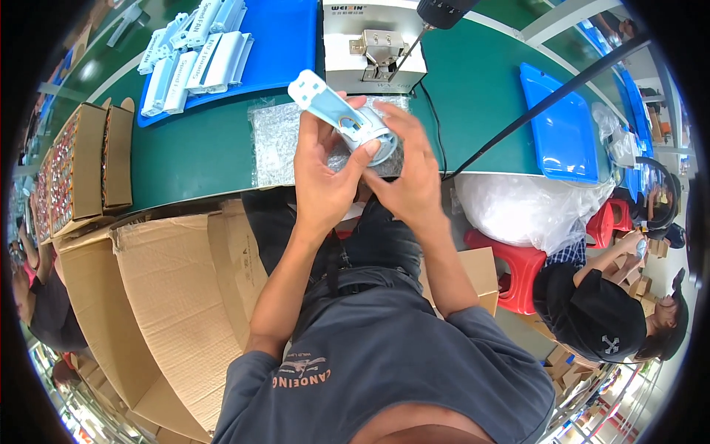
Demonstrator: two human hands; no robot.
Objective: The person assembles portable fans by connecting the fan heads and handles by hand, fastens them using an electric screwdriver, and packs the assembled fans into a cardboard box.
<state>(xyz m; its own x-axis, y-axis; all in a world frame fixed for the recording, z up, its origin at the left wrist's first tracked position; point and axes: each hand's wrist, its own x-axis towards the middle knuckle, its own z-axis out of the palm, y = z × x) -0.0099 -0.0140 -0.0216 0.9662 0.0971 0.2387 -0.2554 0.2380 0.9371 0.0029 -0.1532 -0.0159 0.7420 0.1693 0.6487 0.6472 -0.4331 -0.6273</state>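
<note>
A light blue and white handheld fan [330,108] is held up over the near edge of the green workbench. Its long handle lies uncovered, pointing to the far left, and some thin wiring shows inside near the round head. My left hand [323,177] grips the body from below and the left, with the thumb pressed on the round head. Around the right side of that head curve the fingers of my right hand [416,166], its thumb just beneath. A sheet of bubble wrap [272,152] lies on the bench under both hands.
Behind my hands stands a metal screw feeder [342,52], with an electric screwdriver [442,10] hanging above. A blue tray [285,55] at left carries several light blue handle parts [209,63]. Another blue tray [558,126] lies right. A large cardboard box [174,274] stands below; a co-worker [592,311] sits right.
</note>
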